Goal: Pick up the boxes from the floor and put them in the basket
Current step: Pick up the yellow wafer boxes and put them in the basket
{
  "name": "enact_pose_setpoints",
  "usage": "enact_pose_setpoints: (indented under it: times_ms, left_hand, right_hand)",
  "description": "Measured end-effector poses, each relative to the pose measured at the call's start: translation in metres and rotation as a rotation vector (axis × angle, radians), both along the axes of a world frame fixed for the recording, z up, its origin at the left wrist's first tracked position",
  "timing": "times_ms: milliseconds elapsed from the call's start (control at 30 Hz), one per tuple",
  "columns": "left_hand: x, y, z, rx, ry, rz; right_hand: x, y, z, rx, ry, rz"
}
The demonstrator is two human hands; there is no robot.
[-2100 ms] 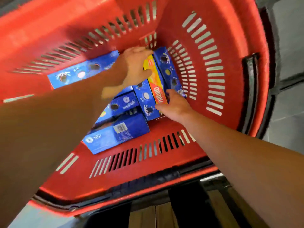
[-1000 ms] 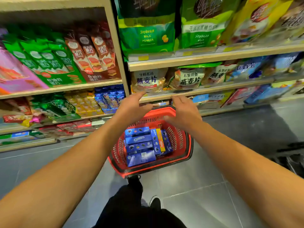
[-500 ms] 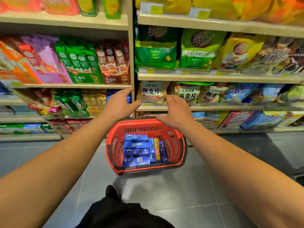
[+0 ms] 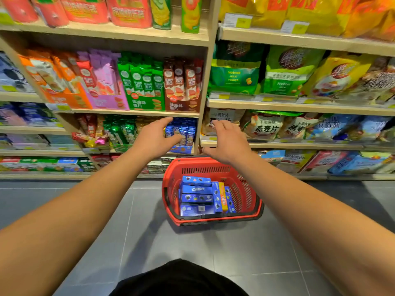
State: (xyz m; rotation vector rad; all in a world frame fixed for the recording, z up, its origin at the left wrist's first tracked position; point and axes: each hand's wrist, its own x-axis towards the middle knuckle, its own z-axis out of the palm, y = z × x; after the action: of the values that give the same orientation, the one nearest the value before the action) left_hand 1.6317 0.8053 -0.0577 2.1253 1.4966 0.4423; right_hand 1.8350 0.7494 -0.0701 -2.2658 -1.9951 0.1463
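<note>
A red plastic basket (image 4: 245,189) stands on the grey tiled floor in front of the shelves. Inside it lie several blue cookie boxes (image 4: 196,198) stacked flat, with an orange-yellow box (image 4: 222,199) on edge among more blue ones at their right. My left hand (image 4: 155,138) and my right hand (image 4: 227,142) are stretched out in front of me, well above the basket, fingers spread and relaxed, holding nothing. No box is visible on the floor.
Wooden store shelves (image 4: 136,113) packed with snack bags and boxes fill the background right behind the basket. Grey floor tiles (image 4: 149,242) lie between me and the basket. My dark clothing (image 4: 179,280) shows at the bottom edge.
Both hands left the boxes inside the basket and rose empty. My view pulled up and back from inside the basket, so the basket is seen farther away on the floor.
</note>
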Motion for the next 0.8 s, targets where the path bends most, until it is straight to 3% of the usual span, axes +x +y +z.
enact_pose_setpoints:
  times_ms: [400, 800]
  left_hand:
    - [-0.212, 0.029, -0.04, -0.113, -0.028, 0.096]
    - [-0.446, 0.003, -0.108, -0.327, -0.097, 0.617]
  right_hand:
    - [-0.201, 0.048, -0.038, -0.126, -0.032, 0.124]
    - [-0.446, 0.142, -0.093, -0.296, -0.12, 0.688]
